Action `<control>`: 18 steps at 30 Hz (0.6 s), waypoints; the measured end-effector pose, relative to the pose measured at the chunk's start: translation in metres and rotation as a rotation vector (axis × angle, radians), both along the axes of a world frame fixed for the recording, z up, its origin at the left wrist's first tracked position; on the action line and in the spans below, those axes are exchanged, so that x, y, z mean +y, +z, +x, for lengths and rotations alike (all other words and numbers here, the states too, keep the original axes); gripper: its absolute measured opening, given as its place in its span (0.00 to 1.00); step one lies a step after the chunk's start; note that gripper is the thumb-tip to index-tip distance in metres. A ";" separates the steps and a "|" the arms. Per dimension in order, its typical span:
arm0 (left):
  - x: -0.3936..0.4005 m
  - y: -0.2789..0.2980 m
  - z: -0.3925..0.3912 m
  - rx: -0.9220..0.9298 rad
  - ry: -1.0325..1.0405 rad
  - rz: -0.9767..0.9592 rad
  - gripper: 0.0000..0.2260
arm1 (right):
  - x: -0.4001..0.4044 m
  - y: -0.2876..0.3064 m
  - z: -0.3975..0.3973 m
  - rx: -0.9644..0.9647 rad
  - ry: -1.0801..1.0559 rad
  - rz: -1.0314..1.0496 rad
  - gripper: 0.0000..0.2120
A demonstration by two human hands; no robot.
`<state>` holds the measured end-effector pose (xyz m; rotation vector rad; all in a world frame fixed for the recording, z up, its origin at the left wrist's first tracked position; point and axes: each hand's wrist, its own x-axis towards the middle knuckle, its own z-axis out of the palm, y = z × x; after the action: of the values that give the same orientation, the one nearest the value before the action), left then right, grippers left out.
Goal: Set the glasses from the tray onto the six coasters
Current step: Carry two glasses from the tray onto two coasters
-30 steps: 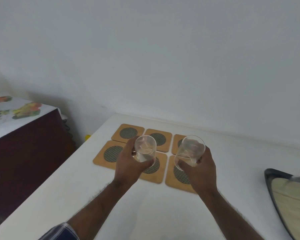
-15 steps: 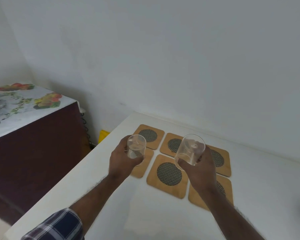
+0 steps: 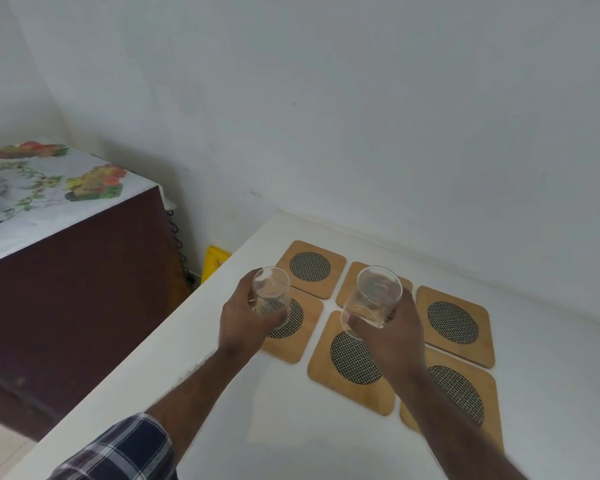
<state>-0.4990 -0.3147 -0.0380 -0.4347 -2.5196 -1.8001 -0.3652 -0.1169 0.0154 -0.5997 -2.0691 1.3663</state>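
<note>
Carrying two clear tumblers over a grid of six wooden coasters, a person holds one glass in each hand above the white countertop (image 3: 551, 393). The left hand (image 3: 246, 323) is wrapped around the smaller-looking glass (image 3: 271, 292), which hangs over the near-left coaster (image 3: 293, 327); whether its base already touches the woven disc cannot be told. The right hand (image 3: 388, 337) grips the second glass (image 3: 373, 296) from behind and below, tilted slightly, above the gap between the far-middle coaster (image 3: 352, 280) and the near-middle coaster (image 3: 350, 365). No coaster bears a glass yet, so this looks like the first placement of the task. The next move probably calls for lowering each tumbler upright onto the centre of a mesh disc, then letting go without nudging its neighbour. Beyond the left hand lies the far-left coaster (image 3: 310, 268); to the right of the right hand lie the far-right coaster (image 3: 454, 323) and the near-right coaster (image 3: 461, 396), partly hidden by the forearm. The tray is out of view. Nothing stands on the coasters to block the way; the tight spacing is the main risk. Left of the counter sits a dark cabinet (image 3: 77, 289) under a floral cloth (image 3: 42, 188).
</note>
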 end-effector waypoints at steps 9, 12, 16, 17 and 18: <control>-0.001 -0.026 0.006 -0.080 0.009 -0.048 0.34 | -0.002 -0.011 -0.032 -0.028 0.024 0.044 0.29; 0.000 -0.037 0.006 -0.106 0.021 -0.100 0.36 | 0.000 -0.015 -0.046 -0.034 0.036 0.054 0.29; 0.001 -0.042 0.003 -0.101 0.034 -0.131 0.36 | 0.005 -0.020 -0.072 -0.042 0.048 0.048 0.30; 0.001 -0.042 0.003 -0.093 0.031 -0.135 0.36 | 0.006 -0.021 -0.079 -0.040 0.051 0.045 0.30; 0.002 -0.042 0.004 -0.087 0.028 -0.137 0.36 | 0.007 -0.022 -0.087 -0.038 0.055 0.045 0.30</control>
<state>-0.4954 -0.3129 -0.0804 -0.3294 -2.7043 -1.6788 -0.4522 -0.1102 -0.0069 -0.5572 -2.1558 1.3451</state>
